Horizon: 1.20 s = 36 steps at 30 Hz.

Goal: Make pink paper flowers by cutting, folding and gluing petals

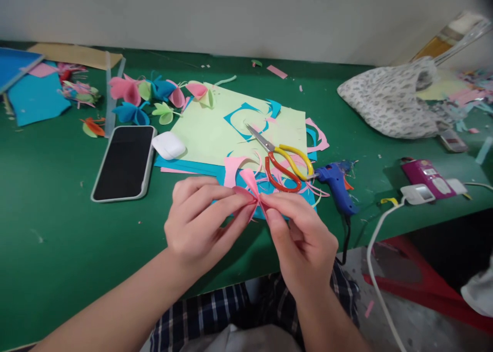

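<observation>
Between my two hands is a folded pink paper piece (249, 181), its petal-like folds fanning upward. My left hand (210, 216) pinches its left side with thumb and forefinger. On the other side, the thumb and fingertips of my right hand (300, 228) close on its right edge. Just beyond lie scissors (283, 162) with one yellow and one red handle, resting on pale green paper sheets (204, 131) among pink and blue cut-offs. A blue glue gun (341, 187) lies to the right of the scissors. Finished-looking paper flowers (133, 113) in pink, blue and green sit at the back left.
A phone (123, 164) and a white earbud case (168, 145) lie on the green table (50, 203) at left. Blue sheets (36, 97) are at far left. On the right are a patterned cloth bag (389, 97), a purple box (427, 177) and a white cable (372, 259).
</observation>
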Motion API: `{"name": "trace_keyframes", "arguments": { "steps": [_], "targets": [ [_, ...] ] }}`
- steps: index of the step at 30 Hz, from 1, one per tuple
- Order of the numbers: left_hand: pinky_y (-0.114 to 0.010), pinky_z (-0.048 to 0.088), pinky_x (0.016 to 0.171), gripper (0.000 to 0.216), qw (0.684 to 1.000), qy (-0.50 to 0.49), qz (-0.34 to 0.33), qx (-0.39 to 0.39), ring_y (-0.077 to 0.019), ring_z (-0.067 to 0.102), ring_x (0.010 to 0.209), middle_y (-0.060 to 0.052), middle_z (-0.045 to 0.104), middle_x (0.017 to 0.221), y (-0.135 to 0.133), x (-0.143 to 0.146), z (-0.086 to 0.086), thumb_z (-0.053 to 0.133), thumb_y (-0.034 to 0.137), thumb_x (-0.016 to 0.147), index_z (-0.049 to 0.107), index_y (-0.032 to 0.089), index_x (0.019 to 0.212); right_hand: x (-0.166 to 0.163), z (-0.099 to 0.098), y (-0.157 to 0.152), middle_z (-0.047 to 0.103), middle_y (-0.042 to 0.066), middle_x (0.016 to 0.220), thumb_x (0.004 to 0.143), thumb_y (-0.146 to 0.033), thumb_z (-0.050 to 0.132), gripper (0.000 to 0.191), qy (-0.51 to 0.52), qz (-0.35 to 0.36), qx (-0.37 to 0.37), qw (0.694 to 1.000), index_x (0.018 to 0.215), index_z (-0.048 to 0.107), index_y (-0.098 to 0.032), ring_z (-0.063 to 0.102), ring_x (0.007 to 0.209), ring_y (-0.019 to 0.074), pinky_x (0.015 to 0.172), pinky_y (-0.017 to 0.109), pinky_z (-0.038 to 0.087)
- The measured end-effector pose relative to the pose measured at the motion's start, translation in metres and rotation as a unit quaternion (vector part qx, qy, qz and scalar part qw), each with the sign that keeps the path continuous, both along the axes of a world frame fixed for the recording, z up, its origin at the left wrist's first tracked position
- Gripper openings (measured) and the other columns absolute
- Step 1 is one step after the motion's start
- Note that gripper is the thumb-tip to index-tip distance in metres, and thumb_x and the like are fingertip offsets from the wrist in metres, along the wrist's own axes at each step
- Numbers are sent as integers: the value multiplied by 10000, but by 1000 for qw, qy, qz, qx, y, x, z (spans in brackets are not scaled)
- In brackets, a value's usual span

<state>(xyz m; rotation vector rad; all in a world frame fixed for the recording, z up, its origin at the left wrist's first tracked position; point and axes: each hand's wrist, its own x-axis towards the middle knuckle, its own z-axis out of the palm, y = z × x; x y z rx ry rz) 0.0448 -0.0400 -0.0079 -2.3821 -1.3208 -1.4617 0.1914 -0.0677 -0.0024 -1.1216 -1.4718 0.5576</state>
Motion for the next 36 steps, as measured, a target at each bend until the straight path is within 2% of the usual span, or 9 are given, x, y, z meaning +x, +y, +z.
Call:
{"name": "trace_keyframes", "arguments": {
  "steps": [6, 11, 14, 18, 23, 28, 32, 36],
  "targets": [
    [-377, 510, 621, 192, 1000, 2, -18, -3, -203, 602, 716, -13, 675, 736, 1, 2, 2, 703, 128, 708, 629, 229, 852, -1, 1, 1, 721, 10, 887, 786, -28, 588, 270, -19, -3, 19, 1000, 963, 668, -216, 660, 814, 145, 683, 285, 566],
    [-363, 506, 640, 212, 1000, 9, -5, 10, -190, 605, 733, -24, 666, 811, -2, 0, 4, 701, 138, 714, 617, 233, 884, -1, 0, 0, 700, 53, 852, 763, -7, 610, 266, -77, -50, 82, 992, 944, 685, -186, 657, 771, 166, 668, 321, 563],
    [-324, 488, 585, 212, 999, 15, 8, 36, -160, 570, 668, -16, 627, 744, -6, -1, 6, 732, 148, 689, 612, 223, 848, -1, 0, -1, 687, 52, 853, 765, -8, 609, 285, -119, -77, 105, 984, 967, 687, -192, 661, 787, 171, 705, 325, 565],
    [-285, 476, 518, 127, 997, 43, -31, 52, -127, 537, 567, 16, 607, 629, -8, 0, 8, 721, 195, 716, 609, 219, 773, -1, 0, -3, 684, 52, 872, 761, -2, 614, 301, -146, -85, 118, 979, 999, 678, -175, 655, 818, 174, 751, 326, 562],
    [-245, 471, 487, 94, 998, 8, -67, -5, -106, 555, 536, 3, 646, 640, -9, 4, 9, 681, 133, 748, 636, 181, 814, -1, -1, -3, 686, 53, 832, 761, -2, 617, 288, -145, -80, 131, 978, 985, 678, -172, 650, 799, 174, 731, 325, 560],
    [-186, 446, 448, 44, 997, -23, -47, -61, -69, 550, 486, 21, 664, 640, -12, 8, 10, 659, 169, 782, 639, 192, 814, -1, -1, -5, 687, 58, 826, 771, -9, 615, 290, -149, -79, 129, 977, 1002, 669, -176, 645, 809, 183, 716, 339, 562],
    [-177, 423, 407, 35, 996, -28, -44, -71, -68, 544, 445, 31, 634, 566, -13, 9, 10, 651, 217, 791, 631, 189, 787, -1, 0, -6, 693, 68, 834, 759, -6, 632, 267, -156, -79, 125, 977, 976, 677, -154, 645, 820, 183, 725, 336, 566],
    [-179, 426, 397, 28, 995, -40, -28, -86, -67, 541, 434, 36, 653, 582, -14, 10, 11, 637, 181, 789, 633, 209, 786, -1, 0, -4, 685, 64, 836, 755, 7, 623, 276, -135, -79, 136, 978, 970, 678, -157, 646, 806, 178, 713, 333, 566]
  ]
}}
